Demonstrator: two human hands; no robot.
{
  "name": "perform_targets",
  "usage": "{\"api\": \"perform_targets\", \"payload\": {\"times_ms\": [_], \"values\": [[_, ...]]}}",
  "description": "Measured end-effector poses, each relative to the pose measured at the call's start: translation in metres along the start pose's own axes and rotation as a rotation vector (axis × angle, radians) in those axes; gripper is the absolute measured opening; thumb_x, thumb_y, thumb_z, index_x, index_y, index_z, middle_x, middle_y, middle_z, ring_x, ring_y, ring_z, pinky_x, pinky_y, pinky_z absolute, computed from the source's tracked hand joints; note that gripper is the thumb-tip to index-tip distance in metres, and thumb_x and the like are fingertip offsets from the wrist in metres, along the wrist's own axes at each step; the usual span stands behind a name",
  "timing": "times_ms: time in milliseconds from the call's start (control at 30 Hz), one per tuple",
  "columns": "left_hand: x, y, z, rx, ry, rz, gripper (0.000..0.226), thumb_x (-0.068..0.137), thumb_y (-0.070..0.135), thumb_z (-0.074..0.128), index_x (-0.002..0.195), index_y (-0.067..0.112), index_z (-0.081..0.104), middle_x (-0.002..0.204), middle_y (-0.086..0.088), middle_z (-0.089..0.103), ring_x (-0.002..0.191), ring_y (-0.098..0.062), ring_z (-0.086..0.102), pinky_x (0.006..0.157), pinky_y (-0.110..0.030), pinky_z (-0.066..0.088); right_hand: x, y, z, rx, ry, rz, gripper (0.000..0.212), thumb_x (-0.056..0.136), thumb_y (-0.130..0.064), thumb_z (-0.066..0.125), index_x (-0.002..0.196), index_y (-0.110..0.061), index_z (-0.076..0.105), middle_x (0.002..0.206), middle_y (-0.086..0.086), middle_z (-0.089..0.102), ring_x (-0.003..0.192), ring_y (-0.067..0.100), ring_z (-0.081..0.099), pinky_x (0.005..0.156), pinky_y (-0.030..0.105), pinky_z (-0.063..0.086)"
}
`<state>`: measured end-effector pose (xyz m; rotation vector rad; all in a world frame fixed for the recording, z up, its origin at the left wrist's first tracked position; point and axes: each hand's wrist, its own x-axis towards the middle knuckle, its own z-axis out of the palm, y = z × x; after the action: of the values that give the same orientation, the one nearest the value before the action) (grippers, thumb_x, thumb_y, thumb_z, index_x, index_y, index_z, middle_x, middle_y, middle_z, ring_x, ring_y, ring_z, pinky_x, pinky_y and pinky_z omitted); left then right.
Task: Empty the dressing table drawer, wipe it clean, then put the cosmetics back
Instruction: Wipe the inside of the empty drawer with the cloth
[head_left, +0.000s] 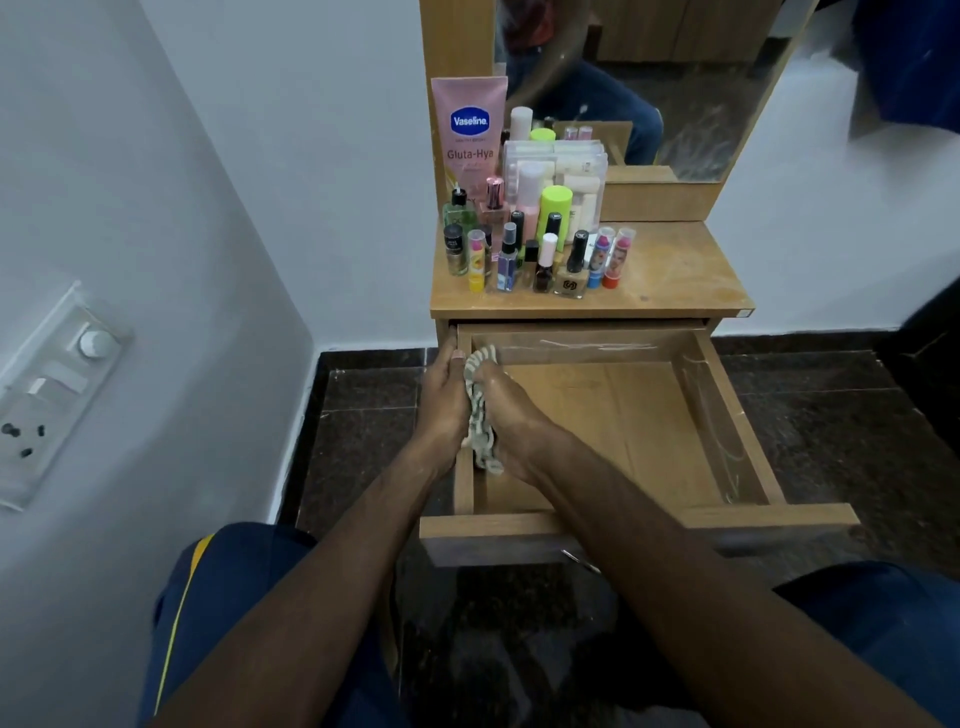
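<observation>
Drawer (618, 415) pulled out, emptied; wiping under way by my reading.

Right hand (511, 415) inside the drawer at its left wall, fingers flat, pressing a striped cloth (480, 415) against that wall. The cloth's long axis runs front to back along the wall. Left hand (441, 400) outside the same wall, fingers wrapped over its top edge, thumb on the cloth — steadying, it seems.

Unwiped drawer floor lies to the right of the right hand, the nearer one — likely sweep goes that way.

Cosmetics (535, 244) stand clustered beyond both hands on the wooden tabletop (675, 280), well apart from them.

Mirror (675, 88) behind; white walls, dark stone floor (363, 415).
</observation>
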<state>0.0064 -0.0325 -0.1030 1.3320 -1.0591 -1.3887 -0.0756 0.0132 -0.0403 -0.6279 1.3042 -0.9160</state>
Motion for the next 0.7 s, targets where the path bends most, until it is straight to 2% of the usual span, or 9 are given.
{"api": "perform_targets", "payload": {"times_ms": [67, 167, 333, 400, 433, 500, 567, 633, 700], "values": [[0.000, -0.002, -0.001, 0.010, -0.009, 0.024, 0.044, 0.116, 0.021, 0.039, 0.157, 0.007, 0.047, 0.155, -0.016, 0.055, 0.142, -0.028, 0.054, 0.121, -0.047, 0.042, -0.009, 0.009, -0.007, -0.109, 0.007, 0.015, 0.046, 0.111, -0.032, 0.041, 0.147, -0.006, 0.053, 0.141, 0.016, 0.063, 0.141, 0.042, 0.051, 0.109, 0.052, 0.046], [-0.002, -0.002, -0.002, 0.004, -0.003, 0.021, 0.047, 0.115, 0.022, 0.042, 0.159, 0.008, 0.043, 0.160, -0.014, 0.050, 0.147, -0.027, 0.049, 0.124, -0.048, 0.038, -0.015, 0.015, -0.008, -0.126, 0.000, 0.029, 0.044, 0.111, -0.027, 0.040, 0.145, -0.003, 0.053, 0.148, 0.025, 0.057, 0.140, 0.045, 0.052, 0.112, 0.055, 0.045], [-0.006, 0.001, 0.000, -0.019, 0.001, 0.042, 0.042, 0.115, 0.022, 0.042, 0.155, 0.015, 0.052, 0.136, -0.012, 0.070, 0.121, -0.024, 0.070, 0.109, -0.045, 0.055, -0.004, -0.011, 0.006, 0.097, 0.076, 0.002, 0.050, 0.111, -0.031, 0.040, 0.150, -0.001, 0.048, 0.153, 0.028, 0.051, 0.143, 0.047, 0.048, 0.115, 0.057, 0.041], [-0.007, 0.003, 0.000, -0.014, 0.011, 0.029, 0.043, 0.115, 0.023, 0.042, 0.157, 0.019, 0.049, 0.141, -0.009, 0.068, 0.119, -0.017, 0.071, 0.104, -0.037, 0.057, 0.001, -0.008, 0.009, 0.115, 0.045, 0.011, 0.050, 0.111, -0.032, 0.039, 0.150, -0.003, 0.049, 0.154, 0.027, 0.051, 0.143, 0.045, 0.048, 0.116, 0.054, 0.041], [-0.007, 0.004, 0.000, -0.008, 0.014, 0.027, 0.044, 0.115, 0.023, 0.042, 0.159, 0.020, 0.047, 0.146, -0.008, 0.064, 0.123, -0.016, 0.069, 0.106, -0.035, 0.056, 0.000, -0.003, 0.008, 0.078, 0.027, 0.004, 0.046, 0.112, -0.033, 0.038, 0.146, -0.005, 0.054, 0.151, 0.026, 0.054, 0.139, 0.043, 0.053, 0.113, 0.047, 0.046], [-0.007, 0.004, 0.000, -0.001, 0.020, 0.041, 0.046, 0.115, 0.021, 0.042, 0.160, 0.017, 0.044, 0.156, -0.009, 0.055, 0.139, -0.022, 0.057, 0.119, -0.042, 0.046, -0.012, 0.015, 0.001, -0.057, 0.003, 0.031, 0.041, 0.111, -0.035, 0.037, 0.125, -0.010, 0.066, 0.136, 0.023, 0.065, 0.117, 0.032, 0.068, 0.096, 0.032, 0.058], [-0.004, 0.004, 0.002, 0.009, 0.038, 0.043, 0.046, 0.114, 0.023, 0.044, 0.159, 0.016, 0.045, 0.159, -0.009, 0.051, 0.146, -0.024, 0.050, 0.124, -0.046, 0.039, -0.026, 0.027, -0.007, -0.306, -0.070, 0.089, 0.042, 0.106, -0.040, 0.038, 0.112, -0.012, 0.068, 0.115, 0.016, 0.073, 0.101, 0.026, 0.071, 0.088, 0.036, 0.059], [-0.003, 0.004, 0.002, 0.029, 0.048, 0.042, 0.046, 0.114, 0.025, 0.043, 0.160, 0.018, 0.045, 0.161, -0.006, 0.050, 0.148, -0.023, 0.048, 0.125, -0.045, 0.037, -0.034, 0.025, -0.012, -0.596, -0.112, 0.067, 0.040, 0.101, -0.041, 0.037, 0.100, -0.017, 0.068, 0.102, 0.005, 0.073, 0.095, 0.019, 0.069, 0.083, 0.038, 0.054], [-0.002, 0.003, 0.001, 0.034, 0.034, 0.048, 0.047, 0.114, 0.026, 0.043, 0.160, 0.018, 0.043, 0.161, -0.006, 0.049, 0.148, -0.022, 0.047, 0.125, -0.046, 0.037, -0.031, 0.018, -0.012, -0.652, -0.059, 0.009, 0.035, 0.102, -0.036, 0.040, 0.096, -0.017, 0.067, 0.097, 0.006, 0.072, 0.090, 0.020, 0.068, 0.082, 0.039, 0.053]]}}
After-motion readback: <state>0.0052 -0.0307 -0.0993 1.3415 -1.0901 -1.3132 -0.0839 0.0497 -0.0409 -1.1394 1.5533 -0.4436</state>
